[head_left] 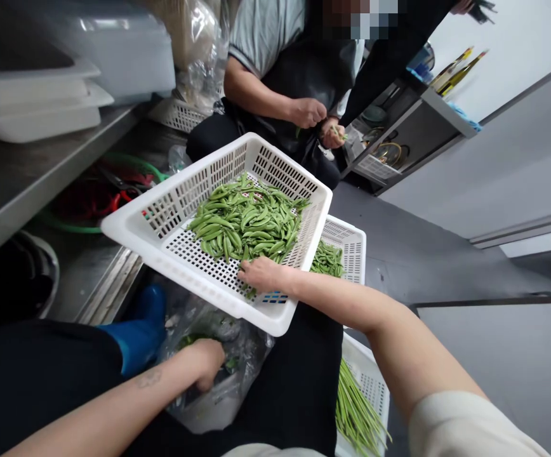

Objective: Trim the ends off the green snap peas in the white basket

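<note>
A white slotted plastic basket [154,251] sits tilted before me, with a heap of green pea pods [244,219] inside. My right hand [262,274] reaches over its near right side, fingers bent and closed at the edge of the heap; a bit of green pod shows at the fingertips. Lower down, my left hand [205,360] is over a clear plastic bag [209,409] holding green scraps. Its fingers curl downward and closed, and whatever they hold is hidden from view.
Opposite me a person [275,95] handles green pods. A second white basket [357,254] holds more pods; another basket [383,397] holds long green stems [354,406]. At left are a metal shelf [66,165] with white tubs and a green-rimmed basket [161,174]. A blue boot [137,330] stands below.
</note>
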The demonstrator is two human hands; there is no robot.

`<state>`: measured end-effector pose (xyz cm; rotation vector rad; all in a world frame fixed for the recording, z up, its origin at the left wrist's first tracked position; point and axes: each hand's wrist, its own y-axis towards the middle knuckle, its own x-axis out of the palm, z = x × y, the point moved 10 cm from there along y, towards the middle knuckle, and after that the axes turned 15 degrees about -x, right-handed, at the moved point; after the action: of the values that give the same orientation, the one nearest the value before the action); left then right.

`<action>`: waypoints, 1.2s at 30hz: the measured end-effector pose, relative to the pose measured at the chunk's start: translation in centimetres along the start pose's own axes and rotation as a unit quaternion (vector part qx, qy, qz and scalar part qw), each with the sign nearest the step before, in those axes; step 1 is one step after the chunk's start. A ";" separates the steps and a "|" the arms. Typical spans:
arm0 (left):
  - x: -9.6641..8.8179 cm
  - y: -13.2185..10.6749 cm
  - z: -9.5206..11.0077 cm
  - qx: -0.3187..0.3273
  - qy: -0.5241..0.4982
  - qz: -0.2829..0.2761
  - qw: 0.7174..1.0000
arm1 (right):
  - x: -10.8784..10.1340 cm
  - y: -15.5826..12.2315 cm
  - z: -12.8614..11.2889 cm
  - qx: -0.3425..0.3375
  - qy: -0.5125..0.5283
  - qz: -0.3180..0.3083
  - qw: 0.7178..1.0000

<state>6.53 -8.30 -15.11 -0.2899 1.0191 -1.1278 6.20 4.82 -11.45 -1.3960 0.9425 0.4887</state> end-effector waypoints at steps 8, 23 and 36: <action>-9.4 -7.1 2.5 0.106 -0.256 -0.150 0.949 | -3.7 -2.1 3.7 0.075 0.163 0.128 0.975; -20.7 -3.8 -2.7 0.048 -0.679 0.212 0.701 | -5.8 -6.4 6.5 0.043 0.741 0.564 0.363; -21.5 -4.7 -2.7 -0.005 -0.551 0.306 0.776 | -5.0 -6.5 6.6 0.082 0.752 0.596 0.270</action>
<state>0.35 8.61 -2.23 -0.4961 0.0127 -0.2060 10.20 11.23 -4.17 -0.1013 3.5696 -0.2006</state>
